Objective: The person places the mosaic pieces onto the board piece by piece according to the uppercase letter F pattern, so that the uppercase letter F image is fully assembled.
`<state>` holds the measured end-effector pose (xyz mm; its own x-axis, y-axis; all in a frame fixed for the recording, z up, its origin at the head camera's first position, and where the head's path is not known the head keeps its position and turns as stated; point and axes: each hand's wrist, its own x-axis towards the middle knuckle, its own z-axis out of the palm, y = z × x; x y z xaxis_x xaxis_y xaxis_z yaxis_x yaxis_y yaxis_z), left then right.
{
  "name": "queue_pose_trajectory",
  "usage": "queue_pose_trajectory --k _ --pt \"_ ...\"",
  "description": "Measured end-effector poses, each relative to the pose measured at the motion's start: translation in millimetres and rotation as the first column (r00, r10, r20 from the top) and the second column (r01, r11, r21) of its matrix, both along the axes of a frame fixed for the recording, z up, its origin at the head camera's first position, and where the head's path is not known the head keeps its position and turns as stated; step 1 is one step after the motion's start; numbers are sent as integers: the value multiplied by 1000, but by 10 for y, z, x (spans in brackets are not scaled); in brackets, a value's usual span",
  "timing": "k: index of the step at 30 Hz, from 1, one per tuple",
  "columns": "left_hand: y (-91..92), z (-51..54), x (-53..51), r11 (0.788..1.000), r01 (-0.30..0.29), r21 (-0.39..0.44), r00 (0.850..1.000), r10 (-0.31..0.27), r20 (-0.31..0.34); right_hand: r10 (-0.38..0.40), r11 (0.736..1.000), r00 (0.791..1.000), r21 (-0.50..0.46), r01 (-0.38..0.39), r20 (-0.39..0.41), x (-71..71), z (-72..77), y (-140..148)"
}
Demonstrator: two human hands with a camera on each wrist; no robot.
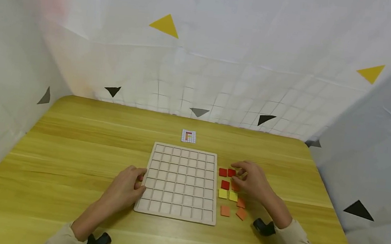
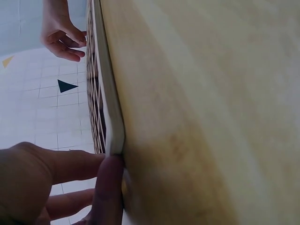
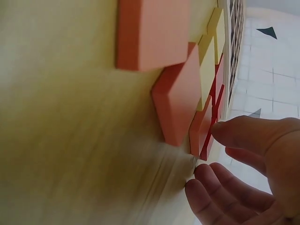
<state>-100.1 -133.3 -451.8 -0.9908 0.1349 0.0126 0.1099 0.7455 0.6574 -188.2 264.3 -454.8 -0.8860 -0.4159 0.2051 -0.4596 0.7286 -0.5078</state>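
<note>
A pale wooden grid board [image 1: 179, 182] lies flat on the table, its squares bare. My left hand [image 1: 124, 186] is at its left side; in the left wrist view the thumb and a finger hold the board's edge [image 2: 112, 112]. My right hand [image 1: 252, 180] hovers over small square tiles beside the board. Its thumb is close to an orange tile [image 3: 201, 124], with the fingers apart and nothing held between them. Red tiles [image 1: 225, 185] lie at the far end of the group, yellow tiles [image 1: 222, 193] in the middle, and orange tiles [image 1: 225, 210] nearest me. The hand partly hides some tiles.
Beyond the board lies a small printed card [image 1: 189, 136] with a coloured pattern on a grid. The wooden table [image 1: 88, 142] is enclosed by white sheets [image 1: 227, 29] bearing yellow, grey and black triangles. Each wrist carries a black camera [image 1: 264, 227].
</note>
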Motion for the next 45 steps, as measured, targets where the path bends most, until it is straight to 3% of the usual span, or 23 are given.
queue_pose_trajectory --k 10,24,45 --pt "18 5 27 1000 10 -15 1000 -9 6 12 998 1000 62 -12 -6 -53 -10 -54" --pt "19 -36 29 1000 9 7 1000 -9 -24 -9 998 998 68 4 67 -61 -1 -58" --pt "16 -36 29 1000 6 -22 999 -7 -39 -3 1000 1000 23 4 -11 -19 100 -101"
